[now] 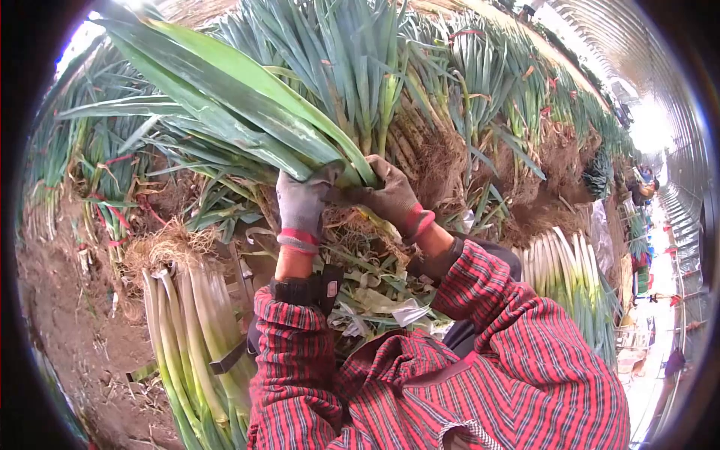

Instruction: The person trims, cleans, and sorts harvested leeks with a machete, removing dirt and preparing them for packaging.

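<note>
Both my hands wear grey gloves with red cuffs, and my sleeves are red plaid. My left hand (301,204) grips the lower stalk of a large leek (225,97) whose broad green leaves fan up and to the left. My right hand (390,196) holds the same leek just to the right, near its base. The two hands almost touch. A black watch sits on my left wrist. The leek's root end is hidden behind my hands.
A high wall of unpeeled leeks with earthy roots (480,97) fills the back. Cleaned white leeks lie in a row at lower left (187,330) and another at right (562,277). Peeled leaf scraps (375,292) pile on my lap. A distant person (643,187) stands far right.
</note>
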Tool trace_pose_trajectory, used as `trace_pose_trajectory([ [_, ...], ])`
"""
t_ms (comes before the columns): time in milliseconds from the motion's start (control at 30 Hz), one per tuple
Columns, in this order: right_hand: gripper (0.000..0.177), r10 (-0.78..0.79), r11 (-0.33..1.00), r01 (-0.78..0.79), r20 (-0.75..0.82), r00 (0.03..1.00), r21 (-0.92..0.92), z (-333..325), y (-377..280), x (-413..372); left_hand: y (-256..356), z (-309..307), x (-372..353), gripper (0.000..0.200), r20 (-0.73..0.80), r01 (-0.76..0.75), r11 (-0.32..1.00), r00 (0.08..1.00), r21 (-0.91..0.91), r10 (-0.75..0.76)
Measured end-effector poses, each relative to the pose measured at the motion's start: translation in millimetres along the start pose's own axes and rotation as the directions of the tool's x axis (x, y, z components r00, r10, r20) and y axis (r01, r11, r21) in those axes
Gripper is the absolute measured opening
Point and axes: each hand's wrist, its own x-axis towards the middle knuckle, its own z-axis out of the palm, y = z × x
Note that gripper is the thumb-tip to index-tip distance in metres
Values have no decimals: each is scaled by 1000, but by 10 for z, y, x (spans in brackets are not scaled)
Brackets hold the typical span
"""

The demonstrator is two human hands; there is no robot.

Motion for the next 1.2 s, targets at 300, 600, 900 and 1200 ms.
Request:
trace_pose_trajectory([
  [300,57,67,995,-82,215,974,62,-39,-155,105,43,-133,-28,40,151,-7,995,988,104,-9],
  [600,46,-186,974,190,44,982,-126,135,107,53,25,5,-50,37,-47,-86,992,995,90,90],
  [900,34,-103,995,103,55,993,0,232,194,-138,-8,-3,-43,40,-153,-24,999,988,23,27],
  [1200,17,2,1000,6,341,940,-23,-264,148,-880,376,-316,184,47,-347,19,1000,938,-6,-20],
])
